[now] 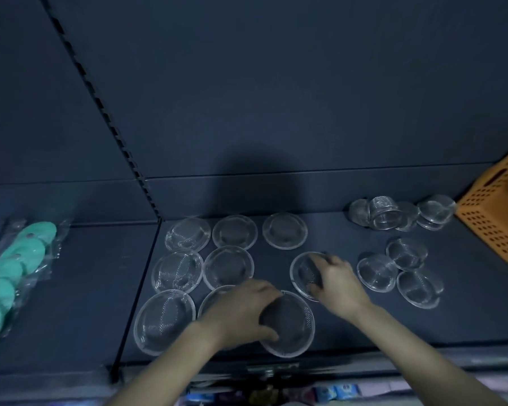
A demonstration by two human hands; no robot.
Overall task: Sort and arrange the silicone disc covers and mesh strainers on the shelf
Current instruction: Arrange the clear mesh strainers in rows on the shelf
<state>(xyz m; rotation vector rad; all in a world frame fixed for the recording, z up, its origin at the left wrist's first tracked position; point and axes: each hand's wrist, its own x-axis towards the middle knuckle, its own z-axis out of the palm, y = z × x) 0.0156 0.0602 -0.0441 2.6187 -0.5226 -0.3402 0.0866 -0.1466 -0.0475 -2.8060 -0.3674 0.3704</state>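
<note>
Big mesh strainer (294, 320) sits at the front edge of the dark shelf (335, 235), and the left hand (244, 309) has it by the rim, thumb and fingers curled round its left side. At about 1 o'clock from it, the right hand (335, 282) is clamped over a second strainer (301, 271), fingers bent across the mesh. From 9 to 11 o'clock, seven flat strainers (228, 266) lie in rough rows, one partly under the left wrist. Out at 2 o'clock are three small cup strainers (377, 272), with a heap (384, 213) of more behind them. Past that is an orange basket (493, 218). Green packets (18, 259) way over at 9 o'clock.
</note>
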